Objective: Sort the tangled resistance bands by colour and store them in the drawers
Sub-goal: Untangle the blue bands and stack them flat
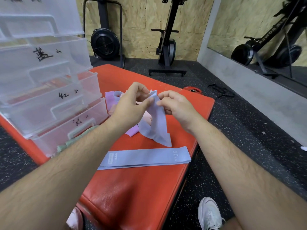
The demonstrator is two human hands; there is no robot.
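blue resistance band [156, 123] hangs crumpled over the red mat [132, 188], its top edge pinched between thumb and fingertips of the left hand [131, 103] and pinched likewise by the right hand [176, 105] just beside it, its lower end touching the mat. nearer the person a flat blue band marked 20 lb [146, 157] lies across the mat. behind the hands sits a tangle of pink and lilac bands [110, 97]. to the left stands a clear plastic drawer unit [49, 97] with handwritten labels, a green band [74, 140] lying at its bottom drawer
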